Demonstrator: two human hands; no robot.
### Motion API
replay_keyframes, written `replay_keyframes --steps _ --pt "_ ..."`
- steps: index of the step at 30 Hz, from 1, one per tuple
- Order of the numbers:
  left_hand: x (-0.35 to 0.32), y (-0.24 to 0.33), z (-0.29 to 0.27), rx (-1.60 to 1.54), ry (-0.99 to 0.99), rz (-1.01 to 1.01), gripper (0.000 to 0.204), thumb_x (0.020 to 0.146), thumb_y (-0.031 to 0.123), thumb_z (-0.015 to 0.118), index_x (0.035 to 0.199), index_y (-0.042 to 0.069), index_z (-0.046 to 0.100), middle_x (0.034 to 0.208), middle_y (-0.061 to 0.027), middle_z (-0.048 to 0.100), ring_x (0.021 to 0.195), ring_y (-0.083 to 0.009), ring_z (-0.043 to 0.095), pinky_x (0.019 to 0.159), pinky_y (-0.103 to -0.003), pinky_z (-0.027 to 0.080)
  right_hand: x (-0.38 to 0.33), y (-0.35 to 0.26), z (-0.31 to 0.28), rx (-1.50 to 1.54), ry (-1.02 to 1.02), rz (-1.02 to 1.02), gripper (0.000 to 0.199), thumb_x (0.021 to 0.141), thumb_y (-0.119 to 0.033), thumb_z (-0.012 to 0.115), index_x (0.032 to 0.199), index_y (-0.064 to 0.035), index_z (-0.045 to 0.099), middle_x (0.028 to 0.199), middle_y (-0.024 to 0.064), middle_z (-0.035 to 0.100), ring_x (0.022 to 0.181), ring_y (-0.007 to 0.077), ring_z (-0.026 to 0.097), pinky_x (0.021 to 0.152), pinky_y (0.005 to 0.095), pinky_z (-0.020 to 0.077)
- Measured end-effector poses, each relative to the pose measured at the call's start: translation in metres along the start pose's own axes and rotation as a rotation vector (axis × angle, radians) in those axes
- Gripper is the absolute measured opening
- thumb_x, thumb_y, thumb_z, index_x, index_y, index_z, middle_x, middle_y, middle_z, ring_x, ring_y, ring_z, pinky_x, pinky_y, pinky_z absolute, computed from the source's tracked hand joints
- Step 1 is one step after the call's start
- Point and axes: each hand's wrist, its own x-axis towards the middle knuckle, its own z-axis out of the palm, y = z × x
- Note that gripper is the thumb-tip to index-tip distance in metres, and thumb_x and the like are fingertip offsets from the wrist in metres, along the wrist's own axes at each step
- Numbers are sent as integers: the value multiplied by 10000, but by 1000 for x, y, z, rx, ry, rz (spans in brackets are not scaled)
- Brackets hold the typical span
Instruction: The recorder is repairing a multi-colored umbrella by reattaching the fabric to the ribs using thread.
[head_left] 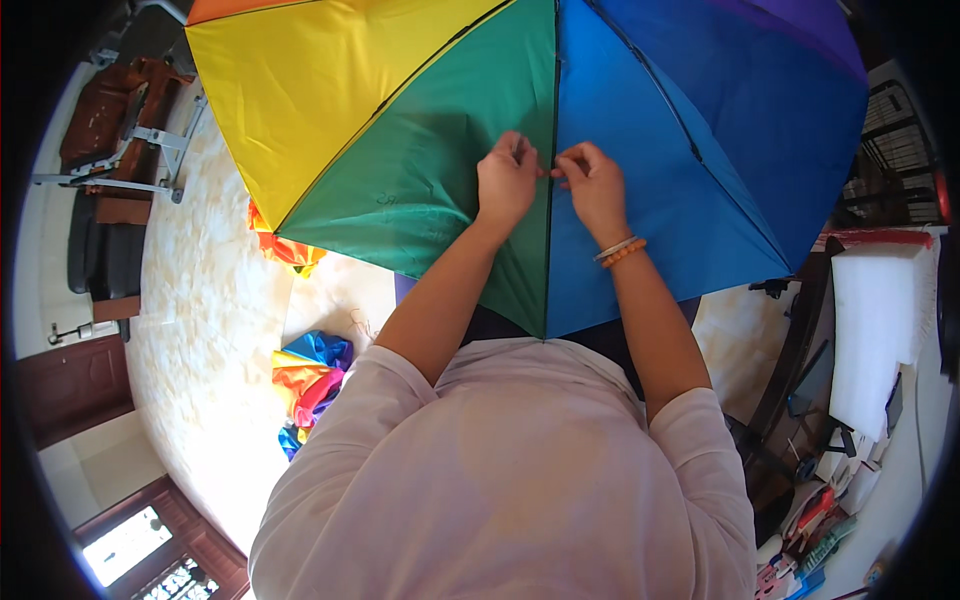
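I see left hand [508, 180] and right hand [590, 180] pinched closed on the seam of the open umbrella [640, 120] over my lap | work at seam seems midway | folded cloth [308, 385] on floor waits.

One open umbrella [640, 130], two hands [507, 183]
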Motion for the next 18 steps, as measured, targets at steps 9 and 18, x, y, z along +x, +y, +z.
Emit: replay_keyframes --steps 9,18 --pt "-9 8 -7 476 -187 93 55 772 108 617 743 64 603 685 -34 577 515 -248 490 534 -355 431 6 15 -27 563 222 7 133 929 -85 537 997 26 516 897 144 631 782 211 660 705 264 542" --pt "-6 -1 0 705 -89 555 76 718 63 657 793 67 646 851 -35 559 630 -246 520 556 -321 435 -4 -11 -26 473 141 12 138 928 -105 565 977 19 533 888 143 635 793 203 653 742 267 544"
